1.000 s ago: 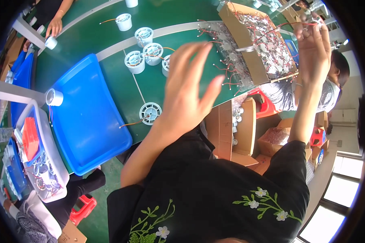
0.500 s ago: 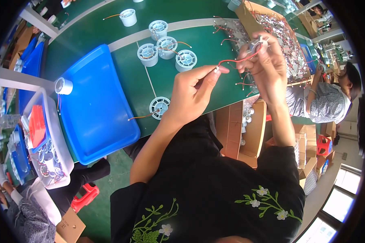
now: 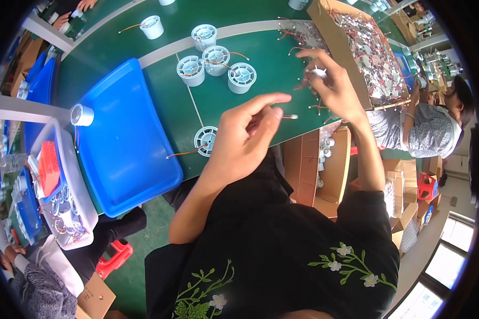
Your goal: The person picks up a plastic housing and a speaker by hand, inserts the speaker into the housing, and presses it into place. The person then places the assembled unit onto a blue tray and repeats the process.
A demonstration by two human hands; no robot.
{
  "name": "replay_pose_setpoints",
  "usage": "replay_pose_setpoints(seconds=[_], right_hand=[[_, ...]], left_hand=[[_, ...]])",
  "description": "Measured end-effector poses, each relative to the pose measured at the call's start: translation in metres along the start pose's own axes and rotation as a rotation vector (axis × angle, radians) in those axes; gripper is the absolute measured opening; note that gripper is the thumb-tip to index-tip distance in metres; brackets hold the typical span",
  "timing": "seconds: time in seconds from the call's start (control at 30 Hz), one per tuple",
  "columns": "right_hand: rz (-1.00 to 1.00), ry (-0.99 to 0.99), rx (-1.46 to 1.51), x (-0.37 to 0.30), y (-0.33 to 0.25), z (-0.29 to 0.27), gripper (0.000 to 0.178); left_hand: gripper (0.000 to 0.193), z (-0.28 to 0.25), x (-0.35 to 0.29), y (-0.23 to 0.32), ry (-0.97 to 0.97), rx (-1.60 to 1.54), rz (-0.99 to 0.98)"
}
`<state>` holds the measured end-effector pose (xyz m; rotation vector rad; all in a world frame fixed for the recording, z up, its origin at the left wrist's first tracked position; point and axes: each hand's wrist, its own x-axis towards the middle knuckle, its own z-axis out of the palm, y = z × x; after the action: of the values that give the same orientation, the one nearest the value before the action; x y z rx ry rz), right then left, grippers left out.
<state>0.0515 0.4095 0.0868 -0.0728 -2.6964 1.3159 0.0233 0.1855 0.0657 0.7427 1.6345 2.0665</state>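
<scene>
My left hand [image 3: 242, 141] is over the front of the green table, index finger stretched out and thumb apart from it. Just past the thumb tip shows a short red wire end with a small white connector [image 3: 294, 116]; its other end is hidden. Near the open carton, my right hand [image 3: 335, 87] is closed on a small white pronged part [image 3: 318, 73] between thumb and fingers, its index finger raised. Some blur surrounds these fingertips. Left of my hands stand several pale round spoked housings with wires, such as this one [image 3: 242, 78].
A blue tray [image 3: 125, 154] carries a white cup-shaped housing [image 3: 83, 114] on its left rim. On the right, a cardboard carton [image 3: 338, 45] is full of wired white parts. A translucent bin [image 3: 90, 212] stands far left. A co-worker [image 3: 436, 119] sits at the right.
My left thumb and index finger have parted from their pinch on the red wire's end. My right hand has moved left and slightly down with the pronged part. The wire no longer stretches between the hands.
</scene>
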Motion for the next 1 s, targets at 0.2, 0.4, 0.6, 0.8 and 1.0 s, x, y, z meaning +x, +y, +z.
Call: replay_pose_setpoints(seconds=[0.2,0.4,0.6,0.8,1.0], right_hand=[[0.032,-0.055,0.091,-0.007,0.008,-0.011,0.041],[0.086,0.134,0.167,0.0,0.018,-0.017,0.032],[-0.255,0.056,0.263,-0.006,0.03,-0.022,0.023],[-0.513,-0.203,0.516,-0.007,0.017,0.016,0.01],[-0.407,-0.385,0.677,-0.001,-0.001,0.054,0.014]], left_hand=[[0.016,-0.013,0.007,-0.014,0.025,-0.04,-0.043],[0.017,0.007,0.038,-0.069,-0.069,0.487,0.162],[0.027,0.017,0.038,-0.076,0.173,0.934,0.587],[0.029,-0.011,0.013,-0.023,-0.013,0.167,0.215],[0.028,-0.036,-0.004,-0.019,-0.209,-0.214,-0.095]])
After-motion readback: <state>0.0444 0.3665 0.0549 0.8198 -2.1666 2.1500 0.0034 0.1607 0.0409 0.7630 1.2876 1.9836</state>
